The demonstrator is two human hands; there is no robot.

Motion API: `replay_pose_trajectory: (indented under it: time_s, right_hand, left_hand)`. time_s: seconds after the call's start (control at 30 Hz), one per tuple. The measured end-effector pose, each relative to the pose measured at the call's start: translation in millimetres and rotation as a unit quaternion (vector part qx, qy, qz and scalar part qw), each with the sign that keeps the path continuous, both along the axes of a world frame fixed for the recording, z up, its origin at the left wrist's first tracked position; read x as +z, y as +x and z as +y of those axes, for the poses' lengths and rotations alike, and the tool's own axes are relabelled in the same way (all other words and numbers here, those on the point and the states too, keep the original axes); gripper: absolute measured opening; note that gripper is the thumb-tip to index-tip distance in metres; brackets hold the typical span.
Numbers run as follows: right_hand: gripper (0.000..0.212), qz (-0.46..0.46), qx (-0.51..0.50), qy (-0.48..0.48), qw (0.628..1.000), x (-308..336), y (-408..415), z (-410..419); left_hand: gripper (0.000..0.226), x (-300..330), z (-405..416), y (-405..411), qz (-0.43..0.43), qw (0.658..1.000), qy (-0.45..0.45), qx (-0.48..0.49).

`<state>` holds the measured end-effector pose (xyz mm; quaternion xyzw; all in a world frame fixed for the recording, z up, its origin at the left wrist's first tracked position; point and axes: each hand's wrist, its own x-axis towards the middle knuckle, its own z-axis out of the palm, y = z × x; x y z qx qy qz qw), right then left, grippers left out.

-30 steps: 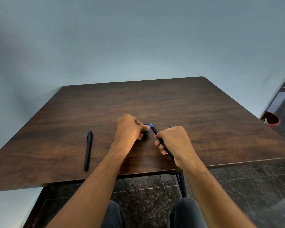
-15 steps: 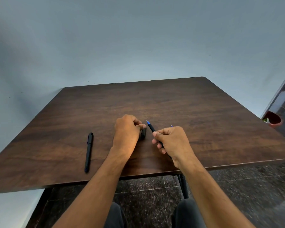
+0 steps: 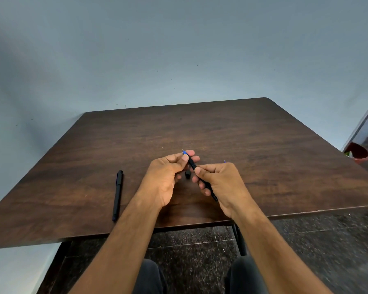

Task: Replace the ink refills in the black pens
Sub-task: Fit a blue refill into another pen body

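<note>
Meanwhile, right hand (image 3: 222, 183) wrapped around a black pen (image 3: 200, 176) raised just over the counter (image 3: 263, 145), barrel slanting up-left, blue tip (image 3: 184, 152) pinched between left hand (image 3: 166, 177) thumb and fingers. Small black cap (image 3: 187, 174) on the wood beneath both hands. Second black pen (image 3: 117, 195) flat, well apart to the left.

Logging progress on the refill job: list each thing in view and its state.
held pen: uncapped, blue tip exposed, gripped by both hands
left hand: pinching the tip end
right hand: closed on the barrel
cap: off, lying on table
second pen: capped, lying flat, untouched
</note>
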<state>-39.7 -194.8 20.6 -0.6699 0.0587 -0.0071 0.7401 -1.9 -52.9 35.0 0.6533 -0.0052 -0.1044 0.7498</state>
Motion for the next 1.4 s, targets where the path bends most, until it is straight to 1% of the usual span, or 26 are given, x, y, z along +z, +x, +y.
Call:
replay_pose_trajectory:
  time_s: [0.07, 0.1, 0.17, 0.2, 0.3, 0.37, 0.4, 0.5, 0.57, 0.63, 0.73, 0.83, 0.87, 1.0, 1.1, 1.3, 1.4]
  right_hand:
    - [0.017, -0.015, -0.009, -0.011, 1.000, 3, -1, 1]
    - [0.018, -0.022, -0.013, -0.015, 1.000, 4, -2, 2]
    - [0.021, -0.030, -0.013, -0.013, 0.999, 6, -3, 3]
    - [0.021, -0.033, -0.011, -0.012, 0.999, 7, -3, 4]
    - [0.023, -0.037, -0.011, -0.026, 0.999, 9, -2, 4]
    - [0.022, -0.038, -0.013, -0.030, 0.999, 9, -2, 4]
    - [0.021, -0.038, -0.014, -0.034, 0.999, 8, -1, 4]
    - [0.021, -0.029, -0.020, -0.046, 0.998, 6, -1, 3]
    - [0.020, -0.023, -0.024, -0.041, 0.999, 5, -1, 2]
    - [0.020, -0.019, -0.021, -0.042, 0.999, 5, -2, 3]
    - [0.019, -0.021, -0.020, -0.046, 0.998, 5, -3, 4]
    - [0.016, -0.028, -0.018, -0.039, 0.999, 6, -2, 4]
    - [0.016, -0.031, -0.017, -0.034, 0.999, 7, -2, 4]
    - [0.019, -0.044, -0.006, -0.012, 0.999, 9, -5, 5]
    - [0.019, -0.048, -0.002, -0.005, 0.999, 10, -6, 6]
    - [0.025, -0.042, -0.026, -0.022, 0.999, 10, -5, 5]
    - [0.020, -0.032, -0.028, -0.021, 0.999, 9, -4, 7]
  left_hand:
    - [0.012, 0, 0, 0, -0.004, 0.999, 0.014, 0.030]
    - [0.015, 1, 0, -1, -0.005, 0.999, 0.018, 0.047]
    - [0.029, 3, -1, -1, -0.003, 0.997, 0.014, 0.076]
    - [0.033, 5, -1, -1, 0.001, 0.996, 0.009, 0.087]
    - [0.030, 6, -3, -1, 0.012, 0.994, 0.006, 0.104]
    - [0.026, 8, -3, -1, 0.016, 0.996, 0.010, 0.085]
    - [0.026, 8, -3, -1, 0.017, 0.998, 0.004, 0.060]
    - [0.030, 7, 1, -1, 0.023, 0.998, -0.047, -0.031]
    - [0.030, 7, 3, -1, 0.023, 0.996, -0.063, -0.066]
    - [0.028, 5, 4, -2, 0.020, 0.996, -0.059, -0.061]
    - [0.020, 4, 2, -3, 0.022, 0.998, -0.057, -0.010]
    - [0.008, 5, -1, -2, 0.016, 0.999, -0.036, 0.029]
    - [0.011, 5, -1, -2, 0.014, 0.999, -0.031, 0.040]
    - [0.040, 6, -4, 2, 0.017, 0.997, -0.026, 0.077]
    - [0.045, 10, -6, 1, 0.024, 0.998, -0.031, 0.052]
    - [0.028, 7, 4, 4, 0.011, 0.995, -0.071, -0.074]
    - [0.028, 5, 6, 5, 0.005, 0.995, -0.076, -0.061]
